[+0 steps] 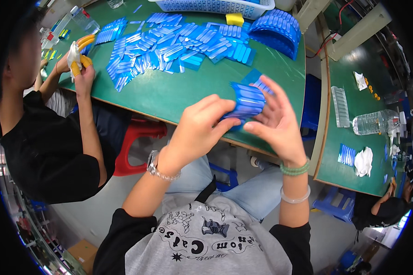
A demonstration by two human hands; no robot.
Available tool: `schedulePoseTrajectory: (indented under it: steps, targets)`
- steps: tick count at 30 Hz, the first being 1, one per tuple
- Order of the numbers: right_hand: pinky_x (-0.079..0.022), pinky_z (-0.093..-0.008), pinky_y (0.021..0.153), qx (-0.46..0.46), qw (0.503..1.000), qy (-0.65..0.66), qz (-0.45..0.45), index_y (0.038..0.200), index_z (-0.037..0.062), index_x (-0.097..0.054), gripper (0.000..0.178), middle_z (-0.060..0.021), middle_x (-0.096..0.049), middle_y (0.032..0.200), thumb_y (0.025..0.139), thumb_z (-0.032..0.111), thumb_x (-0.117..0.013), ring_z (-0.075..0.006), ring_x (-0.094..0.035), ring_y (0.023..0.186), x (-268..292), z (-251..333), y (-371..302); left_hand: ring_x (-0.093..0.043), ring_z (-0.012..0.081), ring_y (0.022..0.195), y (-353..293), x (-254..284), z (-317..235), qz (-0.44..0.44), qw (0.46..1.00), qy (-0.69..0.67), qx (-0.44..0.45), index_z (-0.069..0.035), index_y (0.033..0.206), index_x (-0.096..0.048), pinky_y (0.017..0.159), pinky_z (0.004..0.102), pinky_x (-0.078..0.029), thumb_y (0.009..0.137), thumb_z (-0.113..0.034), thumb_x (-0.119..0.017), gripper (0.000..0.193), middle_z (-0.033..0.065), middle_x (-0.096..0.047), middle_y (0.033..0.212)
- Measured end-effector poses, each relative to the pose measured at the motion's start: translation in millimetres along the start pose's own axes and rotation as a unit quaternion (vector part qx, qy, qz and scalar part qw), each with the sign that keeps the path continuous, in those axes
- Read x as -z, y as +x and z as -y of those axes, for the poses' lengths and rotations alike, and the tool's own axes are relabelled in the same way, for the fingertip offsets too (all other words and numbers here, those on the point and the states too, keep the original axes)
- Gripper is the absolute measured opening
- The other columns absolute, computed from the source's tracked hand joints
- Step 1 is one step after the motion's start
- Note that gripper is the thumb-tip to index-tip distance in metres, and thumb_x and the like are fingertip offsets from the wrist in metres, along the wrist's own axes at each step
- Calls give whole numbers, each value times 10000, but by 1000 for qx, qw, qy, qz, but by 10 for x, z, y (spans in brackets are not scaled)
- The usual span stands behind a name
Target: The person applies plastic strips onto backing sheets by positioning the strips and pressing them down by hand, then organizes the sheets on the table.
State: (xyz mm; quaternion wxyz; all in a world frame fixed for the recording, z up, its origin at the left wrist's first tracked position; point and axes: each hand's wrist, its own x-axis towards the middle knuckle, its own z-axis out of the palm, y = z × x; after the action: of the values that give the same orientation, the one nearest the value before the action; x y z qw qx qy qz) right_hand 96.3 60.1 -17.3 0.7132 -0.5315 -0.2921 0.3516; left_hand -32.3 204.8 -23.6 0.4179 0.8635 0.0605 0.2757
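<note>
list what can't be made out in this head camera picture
All in the head view:
- Part of the bent blue piece: covered by the left hand.
- Whether the right hand touches that piece: its fingertips are blurred.
- Far side of the white basket: cut off by the upper edge.

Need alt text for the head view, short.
A person's left hand pinches a bent blue sheet above a green table, the open right hand close beside it. Farther back lies a spread of similar blue sheets, with a yellow sponge near a white basket. At left, another person holds a white cloth.
</note>
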Motion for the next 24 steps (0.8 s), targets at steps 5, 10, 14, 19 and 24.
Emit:
schedulePoseTrajectory:
  steps: [5,10,14,19,24]
  targets:
    - [-417,-362,947,70,985,-156,12,1386,65,-411,790,-88,-615,1139,685,-22,-764,-200,-574,1042,93,79,69,-538,213,722,89,194,-171,54,953,266,-137,-66,967,-663,589,331,-443,690,-35,-614,283,43,-584,856]
    - [-413,-380,917,173,842,-510,-11,926,92,-669,323,-77,-587,1113,629,-27,-707,-288,-528,1065,114,-21,-54,-557,261,911,-81,137,125,25,976,194,-98,-81,1024,-649,791,388,-462,637,21,-681,402,76,-585,1014]
    - [-426,-375,893,188,825,-532,3,828,66,-644,216,-72,-606,1143,646,-46,-677,-271,-567,1021,142,-28,-109,-542,305,1041,-110,161,176,3,980,175,-96,-62,1032,-641,879,398,-464,605,31,-712,443,97,-571,1125]
    - [-468,-371,842,150,873,-464,10,819,55,-635,228,-74,-687,996,653,-101,-619,-245,-635,913,201,-89,-101,-498,345,1172,-74,186,253,2,985,144,-97,-59,957,-639,957,433,-444,586,14,-742,391,109,-545,1245]
    - [-454,-375,882,133,920,-367,20,889,45,-634,232,-58,-702,938,693,-75,-666,-235,-631,946,155,-36,-43,-533,270,1141,-51,321,236,22,995,68,-72,-74,857,-608,972,456,-423,659,-21,-758,254,77,-611,1133]
